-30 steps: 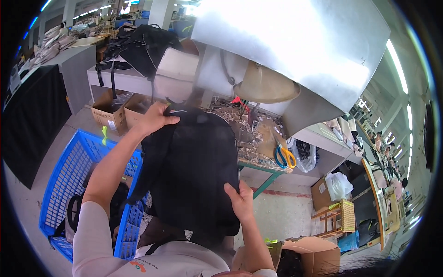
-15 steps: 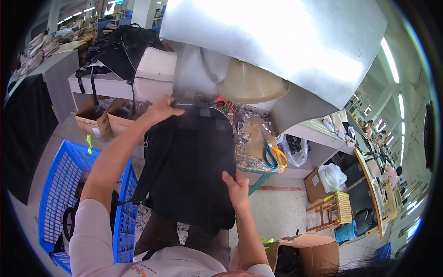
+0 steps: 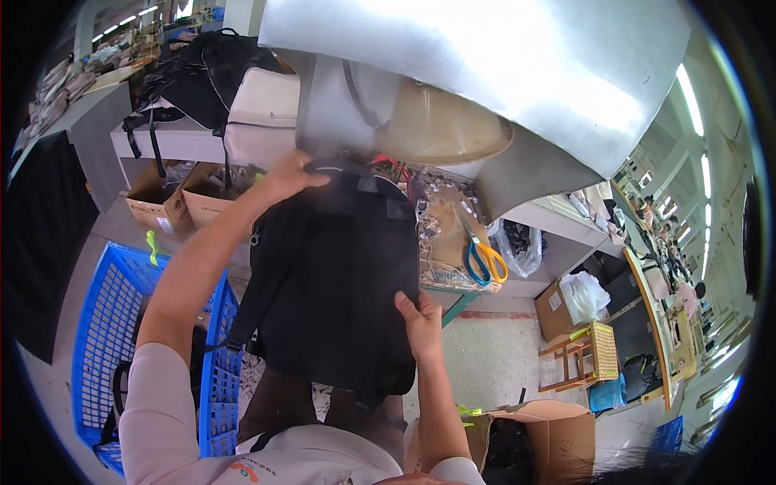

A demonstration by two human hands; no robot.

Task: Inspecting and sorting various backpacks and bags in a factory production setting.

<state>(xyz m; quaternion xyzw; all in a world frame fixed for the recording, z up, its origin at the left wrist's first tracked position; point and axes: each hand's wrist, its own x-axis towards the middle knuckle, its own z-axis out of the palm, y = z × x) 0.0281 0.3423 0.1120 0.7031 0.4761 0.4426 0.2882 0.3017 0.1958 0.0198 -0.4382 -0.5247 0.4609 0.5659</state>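
Observation:
A black backpack (image 3: 335, 283) hangs in front of me between both hands, its flat panel facing up and a strap trailing at its left. My left hand (image 3: 293, 179) is closed on its top left corner, thumb lying over the edge. Lower down, my right hand (image 3: 420, 323) pinches the right side edge, thumb on top and the other fingers hidden beneath. The far end of the bag lies under a large metal hood (image 3: 485, 73), near a translucent beige plastic cover (image 3: 444, 133).
Orange-and-blue-handled scissors (image 3: 485, 259) rest on a scrap-strewn board (image 3: 444, 230) right of the bag. A blue plastic crate (image 3: 101, 339) stands at my left, an open cardboard box (image 3: 558, 436) at lower right. More black bags (image 3: 214, 77) and a pale bag (image 3: 263, 113) sit on the bench.
Both hands keep the same hold on the backpack. The bag has shifted very slightly, and the whole view has moved a little.

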